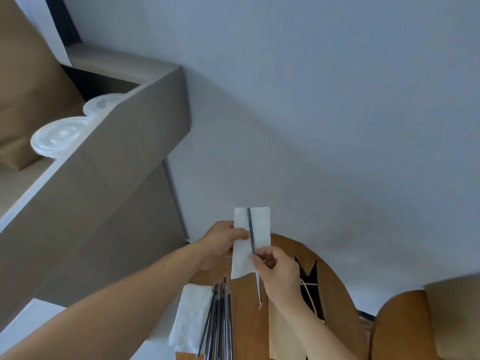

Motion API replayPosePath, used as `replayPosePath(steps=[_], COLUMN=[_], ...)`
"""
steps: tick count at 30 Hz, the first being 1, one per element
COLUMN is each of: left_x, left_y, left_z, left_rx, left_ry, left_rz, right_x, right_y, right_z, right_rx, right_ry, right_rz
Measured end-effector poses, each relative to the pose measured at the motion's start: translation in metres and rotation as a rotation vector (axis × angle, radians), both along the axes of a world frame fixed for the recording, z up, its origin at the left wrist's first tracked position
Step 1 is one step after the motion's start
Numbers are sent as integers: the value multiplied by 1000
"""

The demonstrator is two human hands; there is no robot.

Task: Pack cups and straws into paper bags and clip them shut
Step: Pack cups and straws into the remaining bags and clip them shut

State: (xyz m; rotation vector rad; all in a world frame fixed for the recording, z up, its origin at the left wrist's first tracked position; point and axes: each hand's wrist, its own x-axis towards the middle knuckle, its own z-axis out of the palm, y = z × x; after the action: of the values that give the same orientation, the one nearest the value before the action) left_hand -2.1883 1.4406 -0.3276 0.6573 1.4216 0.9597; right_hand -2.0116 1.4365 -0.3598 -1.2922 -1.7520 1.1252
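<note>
- Straw (251,231), dark and thin, lies along a white napkin (261,219), held up over the brown table (332,294).
- My left hand (220,241) pinches the napkin's left edge.
- My right hand (279,271) pinches the straw, fingers curled.

Grey surface (324,113) ahead lies open — counter (117,183) walls the left, straws (220,323) crowd below.

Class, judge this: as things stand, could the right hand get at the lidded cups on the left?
Probably not readily. The right hand pinches a straw, the lidded cups sit far left behind a grey panel, and the left forearm lies between.
</note>
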Motion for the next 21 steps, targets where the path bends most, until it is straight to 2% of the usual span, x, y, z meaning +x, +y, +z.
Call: replayPosePath(steps=[9, 11, 15, 21], left_x=[33, 35, 38, 50], left_y=[7, 9, 13, 14], left_z=[20, 27, 42, 51], left_rx=[89, 93, 92, 74], left_ry=[111, 121, 90, 77], left_rz=[-37, -76, -190, -285], right_x=[29, 39, 47, 57], right_y=[11, 20, 33, 34], right_z=[18, 26, 39, 43], right_rx=[28, -60, -311, -391], right_ry=[-32, 48, 195, 209], right_rz=[-118, -177, -53, 97])
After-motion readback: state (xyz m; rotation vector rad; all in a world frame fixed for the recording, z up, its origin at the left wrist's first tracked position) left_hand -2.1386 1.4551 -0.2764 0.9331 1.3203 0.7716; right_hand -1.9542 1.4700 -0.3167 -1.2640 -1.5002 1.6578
